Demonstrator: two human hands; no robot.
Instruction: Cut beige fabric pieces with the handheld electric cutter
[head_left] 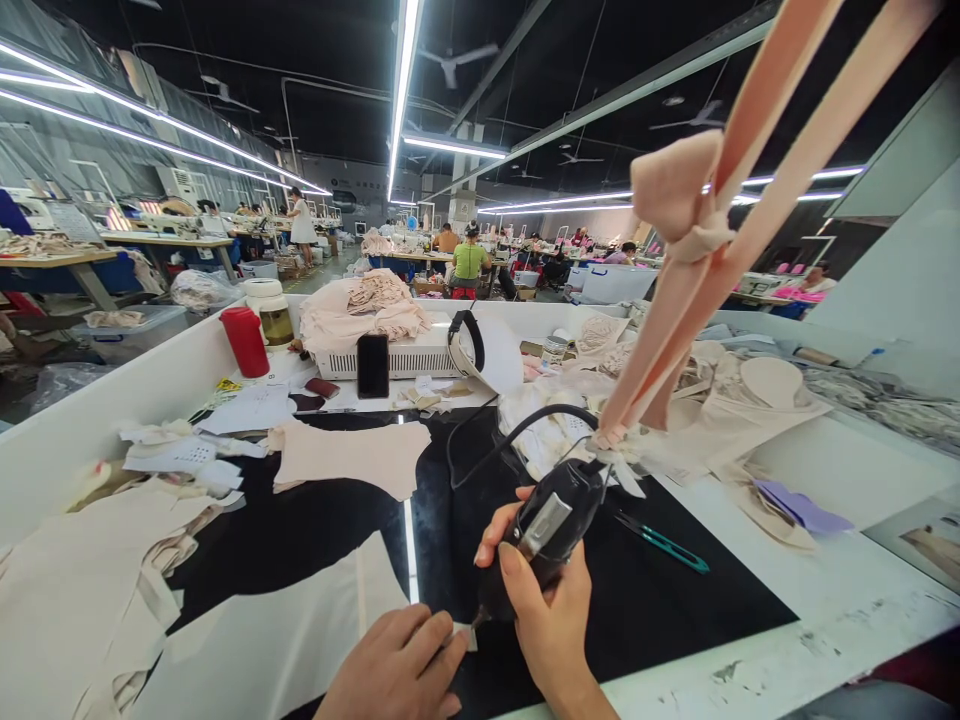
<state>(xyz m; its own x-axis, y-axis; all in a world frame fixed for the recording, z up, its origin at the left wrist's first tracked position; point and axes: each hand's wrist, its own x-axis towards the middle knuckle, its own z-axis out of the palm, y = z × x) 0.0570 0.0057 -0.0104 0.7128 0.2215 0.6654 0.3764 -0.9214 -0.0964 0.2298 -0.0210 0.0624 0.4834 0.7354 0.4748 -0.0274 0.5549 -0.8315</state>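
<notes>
My right hand point(551, 610) is wrapped round a black hand-held power tool point(551, 520). Peach fabric straps point(675, 300), knotted partway up, run upward from the tool's back end, and a black cable leaves there too. The tool's narrow tip points down at a small whitish edge of material point(465, 634). Beside that tip, my left hand point(401, 665) has its fingers closed together over the right corner of a cream fabric panel point(292, 625). What lies beneath those fingers is hidden. The panel rests on a glossy black work surface point(637, 610).
Another cream cut piece point(352, 455) lies farther back. Stacked panels point(75, 590) stand at left. Green thread snips point(664, 543) lie at right, near piled fabric point(750, 410). At the back are a phone point(373, 366), a red cup point(245, 342) and a white raised rim.
</notes>
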